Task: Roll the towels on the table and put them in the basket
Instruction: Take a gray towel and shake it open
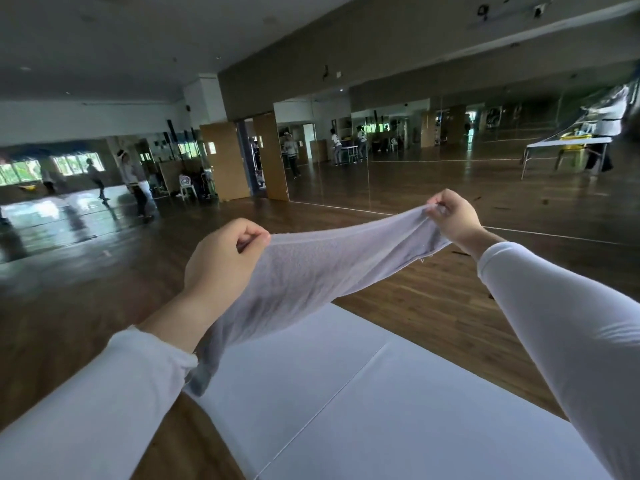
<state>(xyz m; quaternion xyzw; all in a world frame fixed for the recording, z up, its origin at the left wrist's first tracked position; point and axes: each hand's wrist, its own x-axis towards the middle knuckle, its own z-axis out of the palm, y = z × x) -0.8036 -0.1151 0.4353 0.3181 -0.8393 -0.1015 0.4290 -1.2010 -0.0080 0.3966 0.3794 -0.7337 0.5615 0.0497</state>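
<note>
Over the white counter (381,393), the towel (311,268) hangs stretched in the air, its tail near the counter's left edge. Your left hand (221,258) and right hand (453,216) each pinch a top corner; a slack pinch could spill it floorward.

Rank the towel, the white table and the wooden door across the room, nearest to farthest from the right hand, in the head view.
1. Towel: pinched in the right hand itself.
2. White table: below, close to the person.
3. Wooden door: far across the floor, to the left.
</note>
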